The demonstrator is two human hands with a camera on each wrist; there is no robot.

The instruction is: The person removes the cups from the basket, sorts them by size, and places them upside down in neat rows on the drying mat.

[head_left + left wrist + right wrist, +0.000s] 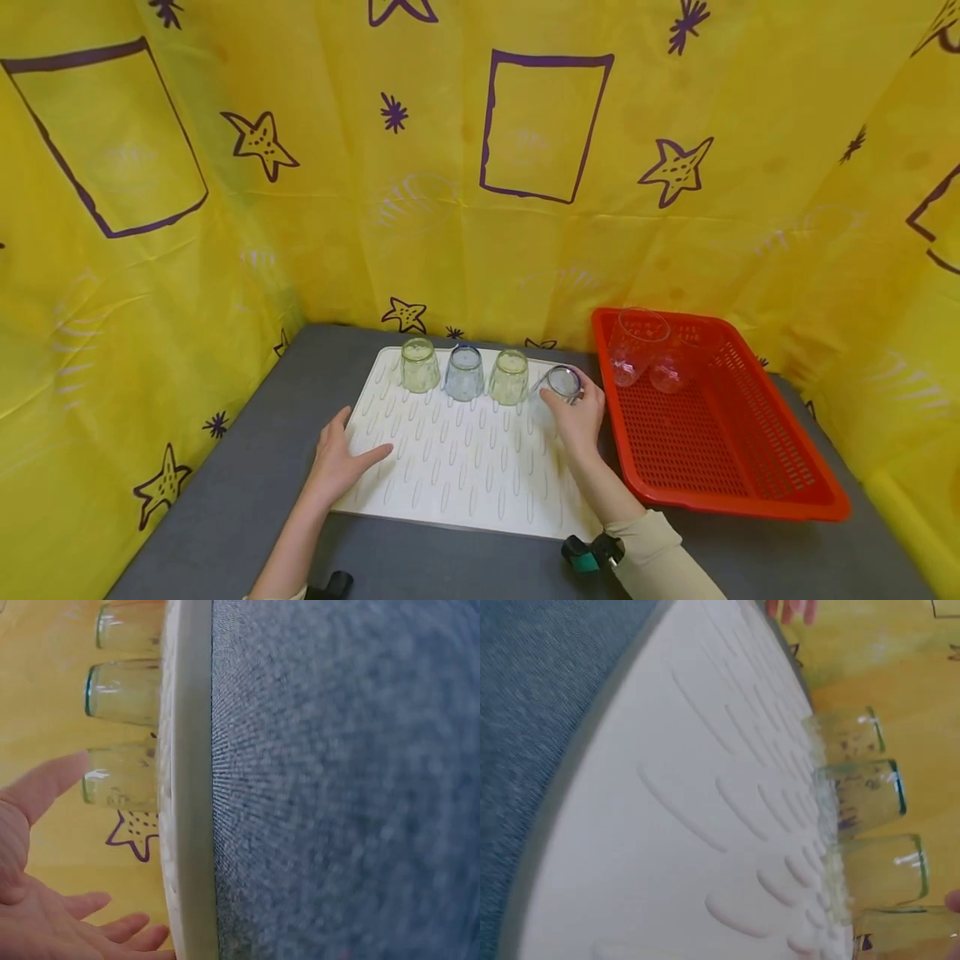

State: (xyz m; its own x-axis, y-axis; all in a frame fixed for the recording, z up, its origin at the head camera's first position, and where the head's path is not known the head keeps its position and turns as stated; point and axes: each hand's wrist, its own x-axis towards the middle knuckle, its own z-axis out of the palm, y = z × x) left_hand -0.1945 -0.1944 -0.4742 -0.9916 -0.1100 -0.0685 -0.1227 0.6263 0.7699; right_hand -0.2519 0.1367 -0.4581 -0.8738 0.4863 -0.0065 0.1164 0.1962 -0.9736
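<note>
A row of upside-down glasses lines the far side of a white ridged mat (450,467): a green glass (420,367), a blue glass (464,373) and another green glass (510,377). At the row's right end, my right hand (581,425) grips a clear glass (562,383) with a dark bluish rim, thumb on the near left and fingers around the right. In the right wrist view, this glass (900,934) is partly cut off by the frame. My left hand (336,468) is at the mat's left edge, thumb spread over the mat and holding nothing.
A red plastic basket (738,504) stands right of the mat, close to my right forearm. Inside, at its far left, are two clear glasses (641,329). Yellow patterned cloth (450,250) hangs behind and at both sides of the grey tabletop (247,508).
</note>
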